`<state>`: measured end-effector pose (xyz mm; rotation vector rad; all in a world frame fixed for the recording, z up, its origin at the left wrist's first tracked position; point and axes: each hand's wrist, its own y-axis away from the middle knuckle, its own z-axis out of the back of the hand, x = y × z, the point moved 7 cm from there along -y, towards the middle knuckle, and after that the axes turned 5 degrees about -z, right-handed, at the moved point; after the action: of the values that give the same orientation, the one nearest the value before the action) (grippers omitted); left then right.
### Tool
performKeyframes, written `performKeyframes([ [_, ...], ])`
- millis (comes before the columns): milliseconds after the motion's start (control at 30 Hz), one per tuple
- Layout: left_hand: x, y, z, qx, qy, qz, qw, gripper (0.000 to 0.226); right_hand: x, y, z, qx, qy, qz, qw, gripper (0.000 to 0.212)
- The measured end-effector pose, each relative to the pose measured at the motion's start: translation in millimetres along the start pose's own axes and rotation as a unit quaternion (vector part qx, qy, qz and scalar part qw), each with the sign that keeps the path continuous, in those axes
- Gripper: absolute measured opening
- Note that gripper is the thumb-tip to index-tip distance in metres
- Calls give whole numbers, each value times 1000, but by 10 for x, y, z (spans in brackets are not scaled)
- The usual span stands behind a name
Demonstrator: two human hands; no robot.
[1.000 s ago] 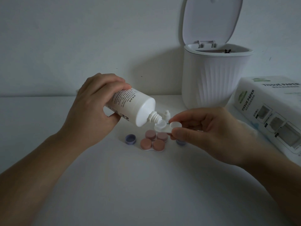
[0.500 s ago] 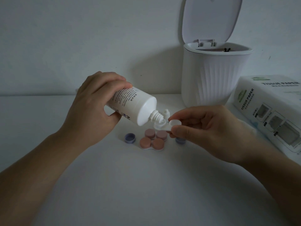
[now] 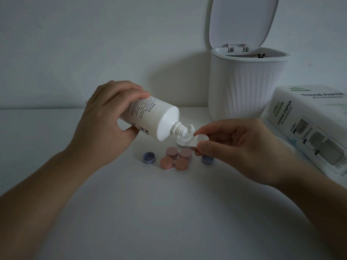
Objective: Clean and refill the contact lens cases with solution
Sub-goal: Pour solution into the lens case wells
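White solution bottle (image 3: pixel 150 121), gripped in the left hand (image 3: pixel 105 124), tilts its nozzle over one well of the open lens case (image 3: pixel 187 140), pinched by the right hand (image 3: pixel 238 145) above the worktop (image 3: pixel 131 212). Pink-capped cases (image 3: pixel 175 159) lie below.

Both bare forearms reach inward. The left hand (image 3: pixel 105 121) curls its grip around a tilted bottle (image 3: pixel 152 120); the right hand (image 3: pixel 240 145) pinches a small case (image 3: pixel 189 140) between thumb and forefinger.

white bottle (image 3: pixel 150 119) | pink caps (image 3: pixel 176 158) | purple lids (image 3: pixel 149 157) | white ribbed bin (image 3: pixel 247 87)
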<state>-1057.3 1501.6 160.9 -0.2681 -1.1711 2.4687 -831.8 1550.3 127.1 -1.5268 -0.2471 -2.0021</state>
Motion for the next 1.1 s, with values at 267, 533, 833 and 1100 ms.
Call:
performKeyframes([
  [267,17,6,1,-5,0,9,1000,58,14,1,20,-14,8,6,1000,12],
  [533,16,-1,6,-7,-3,8,1000,57,11,1,14,-10,12,7,1000,14],
  [833,9,-1,-7,1,5,14,1000,59,18,5,34,-23,-1,3,1000,12],
  [1100,20,5,0,-2,13,18,1000,56,24,9,34,-26,-1,-2,1000,12],
])
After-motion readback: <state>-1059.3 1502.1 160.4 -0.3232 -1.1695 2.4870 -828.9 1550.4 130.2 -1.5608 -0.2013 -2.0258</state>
